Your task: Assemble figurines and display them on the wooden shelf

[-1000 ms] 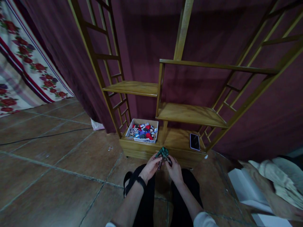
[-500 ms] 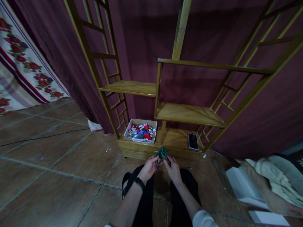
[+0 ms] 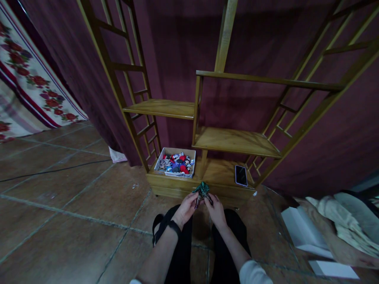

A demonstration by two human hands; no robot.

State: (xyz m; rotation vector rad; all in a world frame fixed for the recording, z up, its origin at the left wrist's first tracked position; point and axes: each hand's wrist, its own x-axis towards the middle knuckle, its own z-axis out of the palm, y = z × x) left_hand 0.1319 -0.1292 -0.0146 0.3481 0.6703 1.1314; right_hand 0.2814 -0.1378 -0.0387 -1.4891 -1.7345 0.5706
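Note:
A small crumpled piece of green, shiny patterned fabric, brownish toward its lower end, is held between both hands above my lap. My left hand pinches its left side, and a dark band circles that wrist. On the other side my right hand has its fingers closed on the fabric's lower right. Its exact kind is too small to make out. Just beyond the hands, a shallow open box of small red, blue, black and white trinkets sits on the shelf unit's bottom board.
The wooden shelf unit stands before a maroon curtain. A phone lies on its bottom board at right. White boxes and pale cloth lie on the right. A black cable crosses the tiled floor at left.
The view has shifted very slightly. Both hands stay on the green fabric in nearly the same place, with only a small shift in the fabric's shape.

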